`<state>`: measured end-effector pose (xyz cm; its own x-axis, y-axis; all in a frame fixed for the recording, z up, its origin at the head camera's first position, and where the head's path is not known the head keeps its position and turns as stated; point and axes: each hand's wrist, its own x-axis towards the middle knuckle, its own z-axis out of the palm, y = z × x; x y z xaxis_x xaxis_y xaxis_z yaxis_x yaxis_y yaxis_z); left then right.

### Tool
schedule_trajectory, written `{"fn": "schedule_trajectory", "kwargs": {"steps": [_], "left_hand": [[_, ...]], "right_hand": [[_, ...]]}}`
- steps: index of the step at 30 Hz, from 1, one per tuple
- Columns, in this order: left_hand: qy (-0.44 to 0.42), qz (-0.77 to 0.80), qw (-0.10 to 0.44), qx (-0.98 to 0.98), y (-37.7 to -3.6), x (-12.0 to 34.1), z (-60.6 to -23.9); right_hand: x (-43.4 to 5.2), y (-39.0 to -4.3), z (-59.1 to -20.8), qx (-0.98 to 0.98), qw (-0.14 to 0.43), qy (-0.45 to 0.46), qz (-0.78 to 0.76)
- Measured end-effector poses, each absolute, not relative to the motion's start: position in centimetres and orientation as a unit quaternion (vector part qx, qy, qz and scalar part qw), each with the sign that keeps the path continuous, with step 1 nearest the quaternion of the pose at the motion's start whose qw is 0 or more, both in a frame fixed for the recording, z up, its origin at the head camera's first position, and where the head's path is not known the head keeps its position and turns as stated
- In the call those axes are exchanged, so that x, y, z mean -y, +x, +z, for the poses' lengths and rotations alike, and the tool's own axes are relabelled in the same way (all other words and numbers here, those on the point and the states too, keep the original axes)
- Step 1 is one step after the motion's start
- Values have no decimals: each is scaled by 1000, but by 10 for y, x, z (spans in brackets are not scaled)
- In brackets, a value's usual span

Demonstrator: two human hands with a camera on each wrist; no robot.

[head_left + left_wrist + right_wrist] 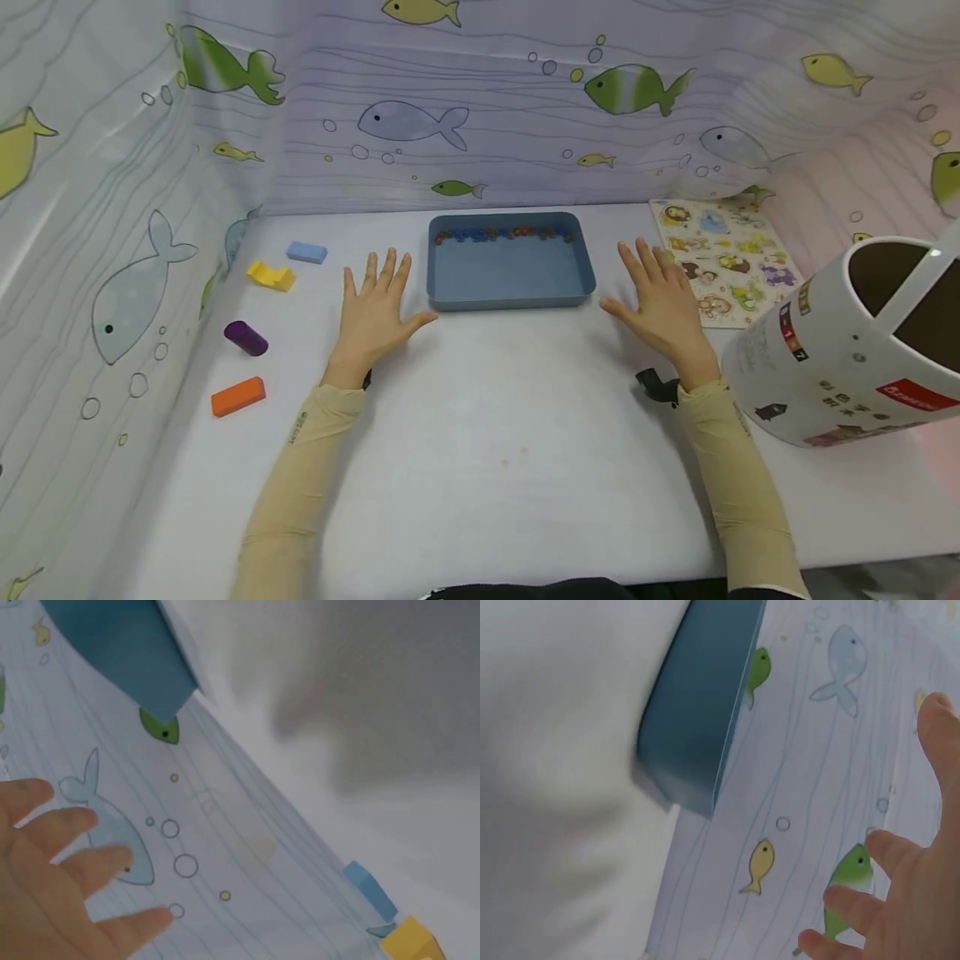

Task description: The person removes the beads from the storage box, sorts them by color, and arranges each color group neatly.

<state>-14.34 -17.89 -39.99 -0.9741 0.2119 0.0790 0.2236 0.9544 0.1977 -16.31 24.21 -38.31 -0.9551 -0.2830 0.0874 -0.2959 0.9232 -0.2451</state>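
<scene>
My left hand (377,321) is spread with straight fingers, palm down, just left of a blue-grey tray (510,302). My right hand (658,308) mirrors it on the tray's right side, fingers apart. Neither hand holds anything. Along the tray's far inner side runs a row of small blue, orange and brown beads (487,235). To the left of my left hand lie a light blue block (307,252), a yellow block (271,276) with a curved notch, a purple cylinder (246,338) and an orange block (238,397).
A sheet of cartoon animal stickers (727,262) lies at the back right. In front of it stands a big white bucket (840,358) with a handle, close to my right forearm. A fish-patterned curtain (480,108) walls the white table (495,467) at the back and sides.
</scene>
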Motion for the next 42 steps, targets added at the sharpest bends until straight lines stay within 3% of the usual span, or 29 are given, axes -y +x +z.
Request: {"fn": "schedule_trajectory", "kwargs": {"steps": [10, 16, 22, 30, 42], "left_hand": [[-150, -158, -13, 976, -171, 160, -412], [-154, -191, -35, 969, -185, 148, -416], [-139, -193, -72, 969, -194, 145, -417], [-126, -202, -108, 965, -195, 145, -419], [-131, -203, -126, 962, -193, 145, -421]], "right_hand": [[-187, -196, -376, 958, 35, 216, 183], [-147, -225, -368, 935, -21, 229, 271], [-101, -257, -370, 890, -84, 215, 393], [-56, -293, -391, 847, -127, 178, 485], [-1, -312, -422, 837, -171, 110, 509]]}}
